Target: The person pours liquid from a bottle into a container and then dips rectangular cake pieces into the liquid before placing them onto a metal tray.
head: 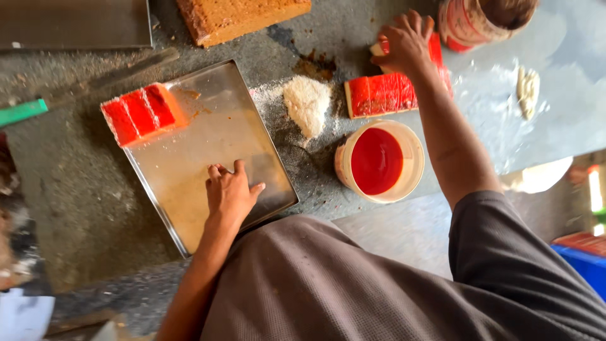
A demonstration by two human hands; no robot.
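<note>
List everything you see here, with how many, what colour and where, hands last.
tray: 1, silver, left of centre on the worktop
red-glazed cake pieces: 3 on the tray's far corner; more right of centre
plain cake slab: 1, brown, top edge
crumb pile: 1, off-white, centre
tub of red glaze: 1, white, right of the tray
can: 1, red, top right
left hand: flat on the tray
right hand: on a red cake piece
</note>
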